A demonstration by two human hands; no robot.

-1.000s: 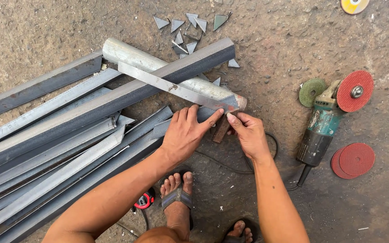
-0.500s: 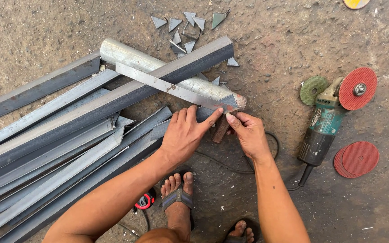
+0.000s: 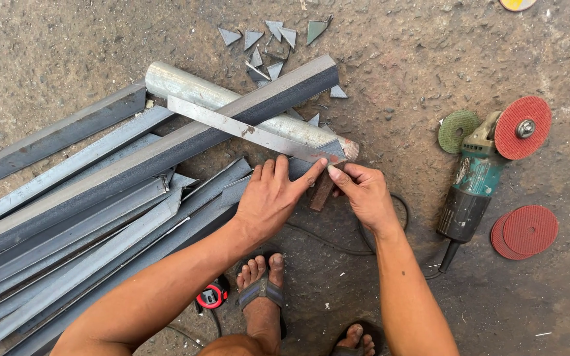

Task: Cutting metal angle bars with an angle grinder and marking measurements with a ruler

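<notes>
A short grey steel angle strip point(image 3: 249, 130) lies slanted across a round galvanised pipe point(image 3: 189, 87) and a long dark angle bar point(image 3: 166, 153). My left hand point(image 3: 273, 199) rests over the bars with its index finger pressed on the strip's right end. My right hand point(image 3: 362, 193) pinches that same end from the right with thumb and forefinger. A small rusty brown piece point(image 3: 320, 191) lies just under the two hands' fingertips.
Several long angle bars point(image 3: 67, 250) are stacked at the left. Triangular offcuts point(image 3: 272, 34) are scattered at the top. An angle grinder point(image 3: 471, 191) with a red disc point(image 3: 522, 127), a green disc point(image 3: 458, 130) and spare red discs point(image 3: 529, 231) lies at the right. A red tape measure point(image 3: 211, 296) sits by my sandalled foot point(image 3: 258, 290).
Both hands stay at the strip's right end. Only the view has shifted slightly.
</notes>
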